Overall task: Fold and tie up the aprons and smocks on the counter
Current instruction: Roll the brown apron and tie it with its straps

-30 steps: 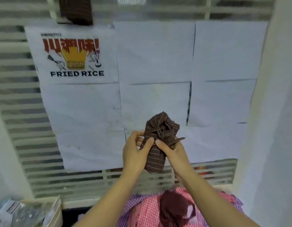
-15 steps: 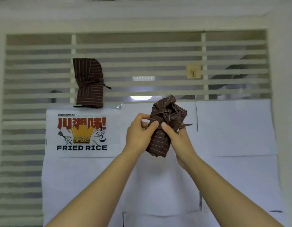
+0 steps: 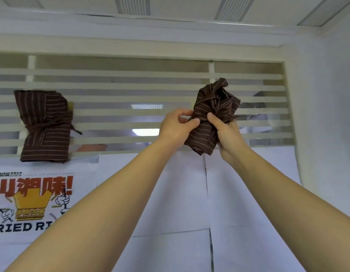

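Both my hands hold a rolled, tied brown striped apron (image 3: pixel 213 112) up against the white slatted screen (image 3: pixel 131 112), right of its middle. My left hand (image 3: pixel 178 126) pinches the bundle's left side at the tie. My right hand (image 3: pixel 227 134) grips it from the right and below. A thin strap end sticks out to the right. A second brown striped apron bundle (image 3: pixel 44 126), tied round its middle, hangs on the slats at the left. The counter is out of view.
White paper sheets (image 3: pixel 180 193) cover the wall below the slats, with a "FRIED RICE" poster (image 3: pixel 32 203) at lower left. A white wall (image 3: pixel 327 114) closes the right side. Ceiling panels run overhead.
My hands have lifted the tied bundle higher and to the right, up to the slats. My view has tilted up, so the counter and the pink checked cloth have left the frame.
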The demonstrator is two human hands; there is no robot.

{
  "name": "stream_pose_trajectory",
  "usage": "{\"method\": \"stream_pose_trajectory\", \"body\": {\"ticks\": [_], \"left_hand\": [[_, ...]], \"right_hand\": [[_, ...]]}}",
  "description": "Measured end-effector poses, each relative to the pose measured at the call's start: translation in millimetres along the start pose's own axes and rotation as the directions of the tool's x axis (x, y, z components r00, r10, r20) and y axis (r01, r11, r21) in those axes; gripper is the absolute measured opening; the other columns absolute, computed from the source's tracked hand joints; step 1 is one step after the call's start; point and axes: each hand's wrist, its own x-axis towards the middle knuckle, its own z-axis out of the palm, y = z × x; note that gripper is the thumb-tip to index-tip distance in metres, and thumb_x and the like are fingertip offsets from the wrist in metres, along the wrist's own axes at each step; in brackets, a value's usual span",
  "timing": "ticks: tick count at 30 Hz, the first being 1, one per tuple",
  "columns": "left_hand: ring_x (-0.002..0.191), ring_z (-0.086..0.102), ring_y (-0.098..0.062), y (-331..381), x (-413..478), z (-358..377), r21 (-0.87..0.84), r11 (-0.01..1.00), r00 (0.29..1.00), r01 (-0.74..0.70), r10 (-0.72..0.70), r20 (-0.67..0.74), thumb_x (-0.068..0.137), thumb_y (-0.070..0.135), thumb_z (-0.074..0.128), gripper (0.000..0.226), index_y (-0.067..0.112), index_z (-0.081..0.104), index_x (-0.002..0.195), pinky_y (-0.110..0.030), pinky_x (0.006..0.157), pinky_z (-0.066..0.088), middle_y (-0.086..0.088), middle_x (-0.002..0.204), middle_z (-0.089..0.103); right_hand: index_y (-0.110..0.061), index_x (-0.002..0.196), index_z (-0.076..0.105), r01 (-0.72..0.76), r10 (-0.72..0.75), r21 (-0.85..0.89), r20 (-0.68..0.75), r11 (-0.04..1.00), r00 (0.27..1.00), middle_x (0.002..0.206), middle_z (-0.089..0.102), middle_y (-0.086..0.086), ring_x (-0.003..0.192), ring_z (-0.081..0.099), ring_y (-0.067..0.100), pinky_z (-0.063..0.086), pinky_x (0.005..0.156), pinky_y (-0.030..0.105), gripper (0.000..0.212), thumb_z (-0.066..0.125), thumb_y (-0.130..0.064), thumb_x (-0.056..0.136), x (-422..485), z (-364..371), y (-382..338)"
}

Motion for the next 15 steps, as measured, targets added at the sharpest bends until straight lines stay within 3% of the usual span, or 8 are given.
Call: {"method": "stream_pose_trajectory", "body": {"ticks": [4, 9, 15], "left_hand": [[0.088, 0.069, -0.019, 9, 31, 17, 0.030, 0.997, 0.997, -0.072, 0.073, -0.028, 0.090, 0.019, 0.067, 0.030, 0.016, 0.062, 0.119, -0.027, 0.072, 0.057, -0.007, 0.103, 0.069], [0.089, 0.070, -0.025, 5, 56, 26, 0.042, 0.997, 0.995, -0.060, 0.063, -0.079, 0.088, 0.018, 0.069, 0.026, 0.016, 0.064, 0.113, -0.043, 0.083, 0.058, -0.010, 0.101, 0.070], [0.088, 0.070, -0.026, -5, 73, 21, 0.083, 0.996, 0.985, -0.040, 0.053, -0.163, 0.087, 0.022, 0.070, 0.021, 0.016, 0.066, 0.107, -0.045, 0.085, 0.057, -0.009, 0.097, 0.071]], "right_hand": [[-0.016, 0.134, 0.044, 0.039, -0.040, -0.047, -0.016, 0.998, 0.999, 0.120, 0.066, 0.006, 0.104, 0.067, 0.020, 0.058, 0.084, 0.037, 0.055, 0.072, -0.020, 0.088, 31, -6, -15], [-0.014, 0.134, 0.044, 0.019, -0.020, -0.093, -0.005, 0.995, 1.000, 0.119, 0.066, 0.008, 0.101, 0.068, 0.023, 0.058, 0.085, 0.043, 0.055, 0.073, -0.019, 0.087, 62, -5, -16], [-0.009, 0.130, 0.048, 0.002, -0.002, -0.229, 0.003, 0.974, 1.000, 0.119, 0.065, 0.012, 0.103, 0.067, 0.028, 0.056, 0.090, 0.048, 0.057, 0.076, -0.027, 0.083, 82, 9, -11]]}}
